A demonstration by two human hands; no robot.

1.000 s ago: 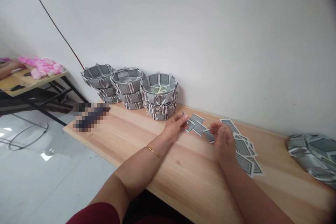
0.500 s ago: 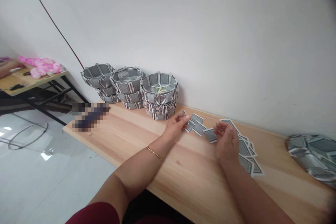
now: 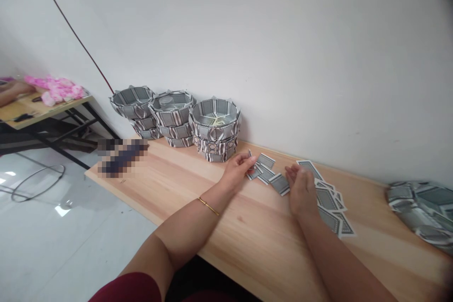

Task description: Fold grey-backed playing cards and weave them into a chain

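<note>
My left hand (image 3: 239, 170) pinches a small folded grey patterned card (image 3: 250, 154) seen nearly edge-on. Right beside its fingertips, several short grey cards (image 3: 266, 173) with pale edge strips overlap on the wooden table (image 3: 219, 207). My right hand (image 3: 303, 191) is curled, its fingertips at the right edge of another grey card (image 3: 279, 184); the exact grip is partly hidden. Behind and under that wrist fans a loose spread of larger white-bordered grey cards (image 3: 331, 219), partly covered by the hand.
Three stacks of round baskets made of folded cards, a left stack (image 3: 132, 111), a middle stack (image 3: 173, 120) and a right stack (image 3: 215, 130), stand along the wall. Another such basket (image 3: 417, 212) lies far right. Pink flowers (image 3: 58, 89) and a person's arm (image 3: 14, 92) are at another table.
My right hand has shifted a little left, and the card at its fingertips has moved left with it. My left hand stays almost in place, the folded card slightly turned.
</note>
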